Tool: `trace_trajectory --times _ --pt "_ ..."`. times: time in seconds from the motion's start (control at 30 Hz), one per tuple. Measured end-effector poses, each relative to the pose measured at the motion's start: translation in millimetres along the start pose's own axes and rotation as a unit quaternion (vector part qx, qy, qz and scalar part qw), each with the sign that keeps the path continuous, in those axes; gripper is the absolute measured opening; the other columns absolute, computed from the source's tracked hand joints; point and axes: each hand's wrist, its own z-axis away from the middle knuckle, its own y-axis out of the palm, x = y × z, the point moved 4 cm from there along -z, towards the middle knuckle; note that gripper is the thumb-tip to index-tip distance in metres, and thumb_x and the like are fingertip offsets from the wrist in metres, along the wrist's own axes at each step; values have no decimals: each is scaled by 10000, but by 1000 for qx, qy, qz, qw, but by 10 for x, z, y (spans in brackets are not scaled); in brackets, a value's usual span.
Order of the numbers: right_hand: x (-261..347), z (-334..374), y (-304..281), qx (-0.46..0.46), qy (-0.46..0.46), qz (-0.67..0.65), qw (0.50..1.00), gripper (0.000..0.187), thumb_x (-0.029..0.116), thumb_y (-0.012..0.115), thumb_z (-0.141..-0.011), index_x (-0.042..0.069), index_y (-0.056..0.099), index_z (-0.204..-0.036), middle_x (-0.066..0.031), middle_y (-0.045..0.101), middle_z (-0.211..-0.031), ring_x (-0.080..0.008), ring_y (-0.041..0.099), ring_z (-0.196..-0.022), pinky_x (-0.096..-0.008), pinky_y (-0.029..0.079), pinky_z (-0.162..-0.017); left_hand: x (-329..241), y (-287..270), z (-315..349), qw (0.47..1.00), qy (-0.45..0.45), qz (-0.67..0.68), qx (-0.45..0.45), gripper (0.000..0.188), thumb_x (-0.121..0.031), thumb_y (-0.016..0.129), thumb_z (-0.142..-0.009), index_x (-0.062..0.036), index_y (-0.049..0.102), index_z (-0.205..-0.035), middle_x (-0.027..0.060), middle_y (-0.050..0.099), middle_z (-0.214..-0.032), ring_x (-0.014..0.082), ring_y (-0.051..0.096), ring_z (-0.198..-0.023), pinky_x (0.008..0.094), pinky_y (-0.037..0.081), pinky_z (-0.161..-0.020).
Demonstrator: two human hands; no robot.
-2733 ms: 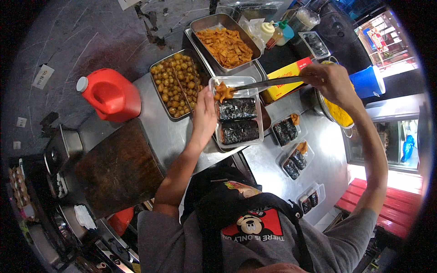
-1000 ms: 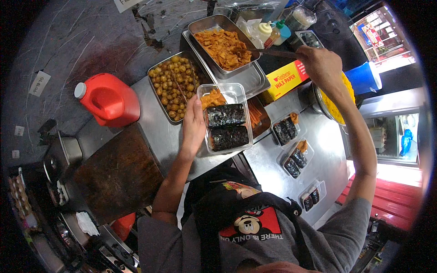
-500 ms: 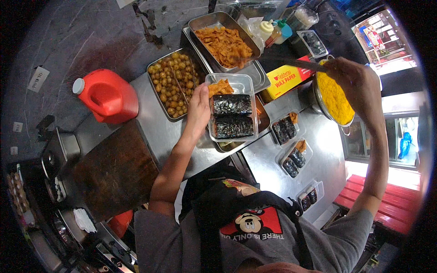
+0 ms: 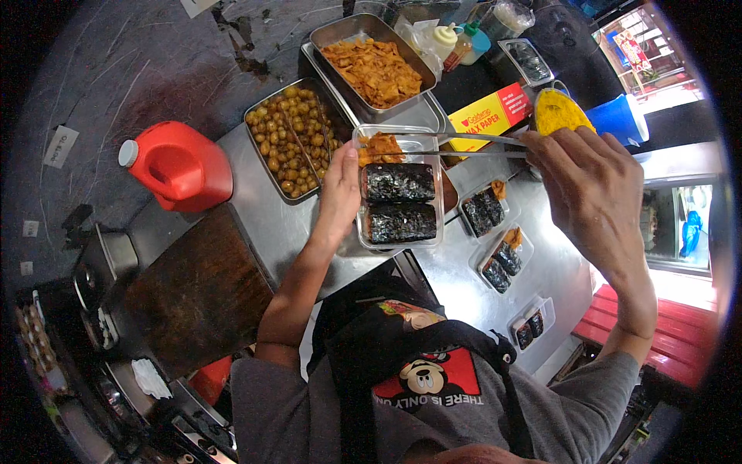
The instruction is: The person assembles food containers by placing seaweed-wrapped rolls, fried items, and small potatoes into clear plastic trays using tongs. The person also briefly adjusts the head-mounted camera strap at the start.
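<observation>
— Where does the clear plastic box (image 4: 399, 189) sit against the hands?

— On the steel desk (image 4: 263, 209), straight ahead of the person. The left hand (image 4: 340, 189) lies flat along the box's left wall, fingers pointing away from the body, bracing it rather than closing round it. The right hand (image 4: 591, 182) is well off to the right, fingers pinched shut on the handle end of long metal tongs (image 4: 464, 144), whose tips reach back across to the far end of the box.

— Anything hard to make out?

— The thumb and the grip on the tongs are hidden behind the back of the right hand. Whether the tong tips touch the food is unclear. The yellow stuff in the bowl (image 4: 562, 112) beyond that hand is partly covered by it.

— How does the box look?

— Rectangular and see-through, holding two dark seaweed-wrapped rolls (image 4: 398, 203) side by side, with a heap of orange shredded food (image 4: 380, 147) at the far end.

— And round about?

— A red jug (image 4: 179, 166) to the left, a tray of brown balls (image 4: 290, 139) just beside the left hand, a tray of orange strips (image 4: 375, 66) beyond, and small filled boxes (image 4: 495, 232) to the right.
</observation>
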Motion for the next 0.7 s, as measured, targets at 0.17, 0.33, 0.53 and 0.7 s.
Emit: trace_trajectory --times 0.17,0.33,0.53,0.7 --pt "7 6 -134 -12 21 -3 1000 176 97 694 -779 96 659 -951 -44 655 -814 -169 616 -698 -308 458 -585 62 -73 -27 1000 16 -15 -9 490 -354 357 -1036 47 486 -1286 154 584 -1206 221 532 -1125 313 380 -994" --pt "-19 71 26 -5 13 -28 999 193 87 699 -767 93 660 -956 -51 649 -790 -185 628 -701 -320 462 -590 -71 -39 12 999 16 -31 14 514 -364 357 -1033 61 473 -1298 171 566 -1243 239 514 -1174 315 360 -1023" --pt "-54 76 62 -9 24 -39 999 176 85 697 -779 99 674 -954 -60 651 -763 -184 634 -668 -331 478 -566 19 -123 -39 1000 14 -7 8 509 -362 349 -1035 52 472 -1305 168 552 -1275 236 501 -1197 317 349 -1036" --pt "-328 -36 108 -49 91 14 995 135 111 626 -796 127 660 -926 -67 646 -811 -254 653 -753 -364 509 -592 81 -202 -118 1000 20 -7 -4 496 -351 331 -1041 38 475 -1313 155 558 -1268 236 504 -1194 323 354 -1029"
